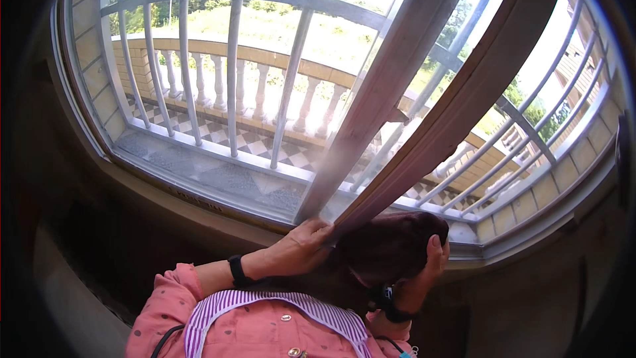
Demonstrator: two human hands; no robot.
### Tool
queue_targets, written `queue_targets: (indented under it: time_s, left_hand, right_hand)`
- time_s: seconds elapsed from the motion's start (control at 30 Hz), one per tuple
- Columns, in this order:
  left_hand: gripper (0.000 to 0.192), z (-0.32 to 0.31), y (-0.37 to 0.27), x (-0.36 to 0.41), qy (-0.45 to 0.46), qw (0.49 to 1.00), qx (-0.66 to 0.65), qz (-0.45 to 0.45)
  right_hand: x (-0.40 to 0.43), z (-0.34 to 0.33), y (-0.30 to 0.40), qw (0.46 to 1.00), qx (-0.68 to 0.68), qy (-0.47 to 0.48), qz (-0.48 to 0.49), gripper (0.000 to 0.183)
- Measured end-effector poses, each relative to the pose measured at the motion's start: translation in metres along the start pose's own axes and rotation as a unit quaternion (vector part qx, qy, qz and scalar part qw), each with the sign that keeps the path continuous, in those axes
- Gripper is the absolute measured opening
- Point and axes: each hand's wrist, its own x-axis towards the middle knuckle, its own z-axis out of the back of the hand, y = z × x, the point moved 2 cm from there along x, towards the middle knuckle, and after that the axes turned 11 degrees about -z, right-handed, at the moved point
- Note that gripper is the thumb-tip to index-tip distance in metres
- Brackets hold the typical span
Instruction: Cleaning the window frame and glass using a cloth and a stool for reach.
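My left hand (304, 246) is at the lower end of a window sash frame (427, 124), its fingers on the bottom corner; a dark cloth hangs from beneath it. My right hand (433, 263) holds the bunched dark maroon cloth (392, 246) from its right side, thumb upward, just below the sash. Both wrists wear dark bands. Behind the sash stands another upright frame member (367, 94) with a small latch-like piece (396, 115) at its edge. Whether the left fingers grip the sash or the cloth is partly hidden.
Metal security bars (232, 74) span the window opening. The sill track (198, 199) runs along the bottom, with a dusty stone ledge (198, 159) outside it. Beyond lie a checkered balcony floor and a balustrade (258, 89). The sash leans diagonally across the view.
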Motion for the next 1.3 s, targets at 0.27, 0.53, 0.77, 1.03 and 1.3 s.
queue_targets:
  time_s: [0.27, 0.53, 0.77, 1.03, 1.3]
  left_hand:
    - [0.053, -0.072, 0.012, 0.041, 0.068, 0.991, -0.084, -0.083]
    - [0.046, -0.088, 0.018, 0.047, 0.23, 0.953, -0.178, -0.079]
    - [0.039, -0.032, 0.035, -0.012, 0.168, 0.973, -0.152, -0.038]
    - [0.032, 0.07, -0.009, 0.0, -0.004, 0.994, -0.105, -0.03]
    - [0.033, 0.218, -0.036, -0.056, -0.269, 0.897, 0.339, -0.09]
  right_hand:
    - [-0.002, -0.012, 0.034, 0.994, -0.034, -0.029, 0.095, 0.037]
    - [0.037, -0.032, 0.04, 0.563, -0.71, 0.006, 0.423, 0.048]
    - [0.094, -0.009, 0.134, 0.732, -0.492, -0.108, 0.459, 0.05]
    - [0.063, -0.073, 0.049, 0.45, -0.673, 0.036, 0.586, 0.037]
    - [0.15, -0.086, 0.283, 0.751, -0.511, -0.151, 0.391, 0.029]
